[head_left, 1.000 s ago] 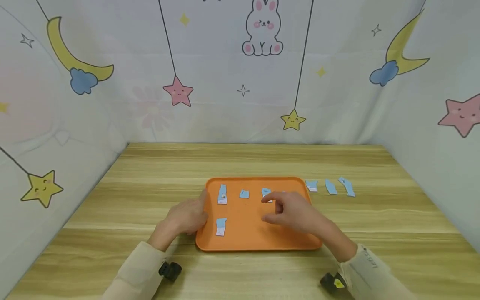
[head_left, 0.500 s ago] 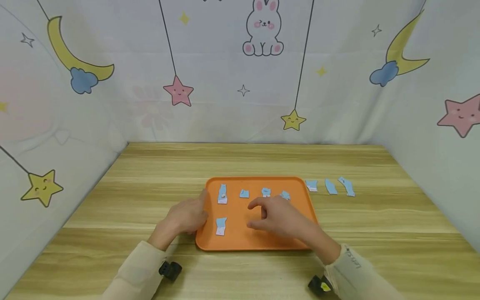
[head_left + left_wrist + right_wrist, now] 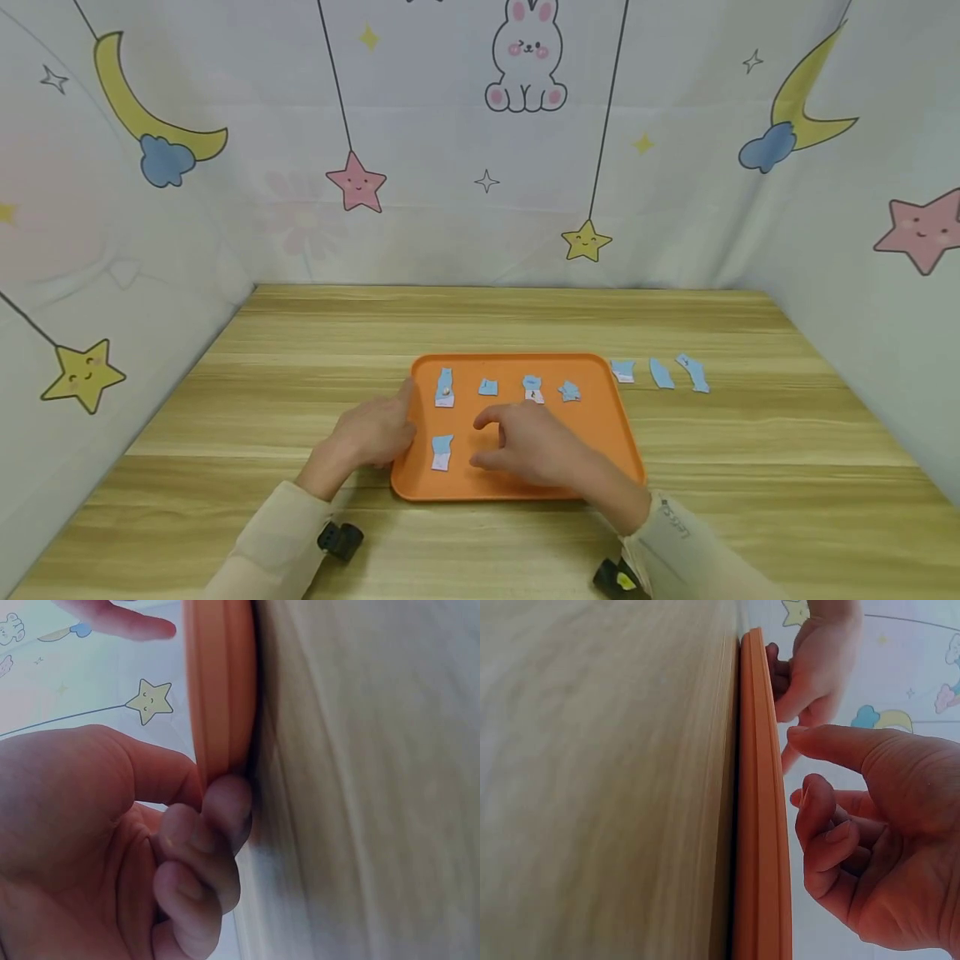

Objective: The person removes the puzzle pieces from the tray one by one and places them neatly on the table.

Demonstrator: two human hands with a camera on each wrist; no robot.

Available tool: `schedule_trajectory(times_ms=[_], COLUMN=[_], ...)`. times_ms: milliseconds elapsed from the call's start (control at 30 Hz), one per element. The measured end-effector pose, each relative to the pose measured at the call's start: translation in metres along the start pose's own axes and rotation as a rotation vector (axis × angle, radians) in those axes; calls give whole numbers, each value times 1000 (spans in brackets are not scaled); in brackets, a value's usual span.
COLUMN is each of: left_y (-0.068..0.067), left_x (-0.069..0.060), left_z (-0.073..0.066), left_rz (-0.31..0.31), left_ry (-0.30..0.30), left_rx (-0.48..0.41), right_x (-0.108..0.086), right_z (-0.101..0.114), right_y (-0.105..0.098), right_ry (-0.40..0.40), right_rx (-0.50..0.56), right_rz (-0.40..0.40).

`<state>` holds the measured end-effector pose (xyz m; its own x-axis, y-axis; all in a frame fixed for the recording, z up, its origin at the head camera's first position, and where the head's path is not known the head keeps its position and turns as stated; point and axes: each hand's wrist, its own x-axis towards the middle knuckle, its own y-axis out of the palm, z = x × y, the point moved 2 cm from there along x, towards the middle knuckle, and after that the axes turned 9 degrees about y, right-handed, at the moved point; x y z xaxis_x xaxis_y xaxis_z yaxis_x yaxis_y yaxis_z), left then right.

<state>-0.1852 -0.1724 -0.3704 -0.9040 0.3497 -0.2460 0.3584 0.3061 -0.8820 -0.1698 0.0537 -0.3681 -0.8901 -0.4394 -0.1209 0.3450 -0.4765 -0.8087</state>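
An orange tray (image 3: 600, 433) lies on the table, with several irregular light-blue flat pieces on it. A tall piece (image 3: 444, 400), a small piece (image 3: 488, 387), a blue-and-white piece (image 3: 532, 383) and a jagged piece (image 3: 569, 391) form a back row. Nearer the front left is another blue-and-white piece (image 3: 442, 454). My left hand (image 3: 375, 432) grips the tray's left edge, thumb at the rim and fingers curled beside it in the left wrist view. Above the tray's middle hovers my right hand (image 3: 534, 442), loosely bent, thumb and index finger apart, holding nothing.
Right of the tray on the wooden table (image 3: 750, 450) lie a blue-and-white piece (image 3: 622, 372), a leaf-shaped piece (image 3: 661, 374) and a long crooked piece (image 3: 693, 373). Behind the table hangs a white cloth (image 3: 435, 233) with cartoon prints.
My right hand has moved left across the tray, uncovering the jagged piece and the blue-and-white piece in the back row. The left hand and the tray have stayed in place.
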Motion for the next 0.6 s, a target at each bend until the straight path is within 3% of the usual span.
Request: schedule_trajectory(times_ms=[333, 600], left_y=[1, 0], left_x=[0, 2], left_z=[1, 2], left_rz=[-3, 7], left_ry=[-3, -3], left_rx=[15, 8], right_x=[10, 12], right_z=[16, 24], right_y=[13, 16], right_ry=[22, 24], right_rx=[-171, -214], right_rz=[-7, -9])
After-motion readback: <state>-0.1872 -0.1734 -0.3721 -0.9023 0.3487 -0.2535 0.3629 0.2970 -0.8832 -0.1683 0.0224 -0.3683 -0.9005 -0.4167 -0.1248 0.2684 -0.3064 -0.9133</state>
